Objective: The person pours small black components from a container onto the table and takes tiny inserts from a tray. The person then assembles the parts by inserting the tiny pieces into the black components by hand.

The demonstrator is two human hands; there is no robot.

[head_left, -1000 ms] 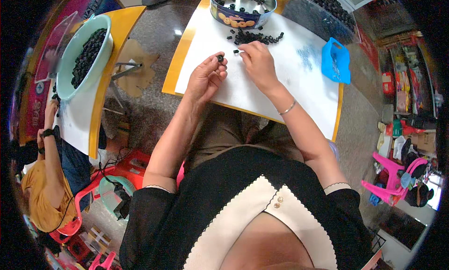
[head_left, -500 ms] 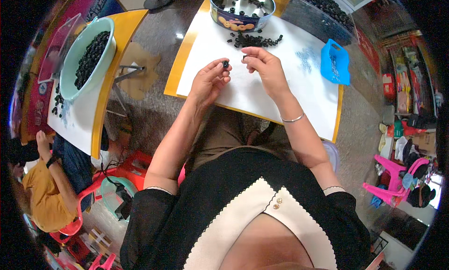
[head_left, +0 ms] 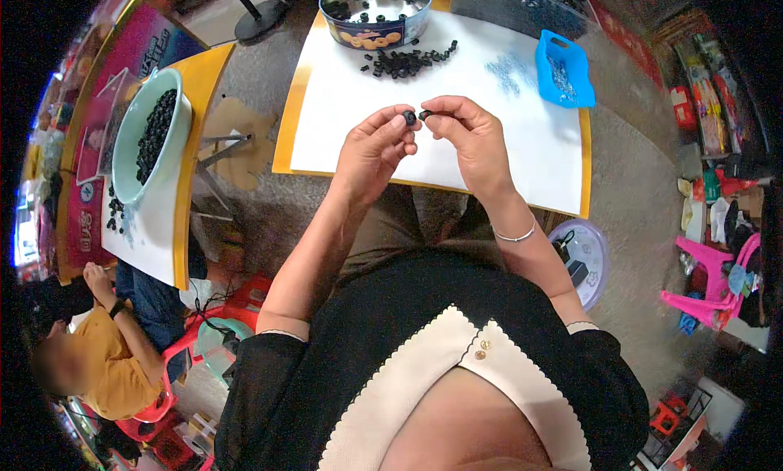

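Observation:
Between the thumb and fingers of my left hand (head_left: pixel 377 149) is a small round black part (head_left: pixel 409 118). My right hand (head_left: pixel 471 141) pinches another small black piece (head_left: pixel 425 114), held close beside the first; whether the two touch I cannot tell. Both hands are over the near part of the white-topped table (head_left: pixel 342 116). Beyond them lies a loose pile of small black pieces (head_left: pixel 401 64). Behind the pile stands a round tin (head_left: pixel 375 35) with black parts scattered inside.
A blue plastic basket (head_left: pixel 564 71) with tiny clear bits stands at the right. A grey bin (head_left: pixel 514 10) of black parts is at the back. On the left table are a pale green basin (head_left: pixel 181 120) of black parts and, near it, a seated person (head_left: pixel 122 357). A purple basin (head_left: pixel 599 267) is below right.
My right hand has brought its black piece over to the part in my left hand; they were apart before. The whole view has shifted slightly.

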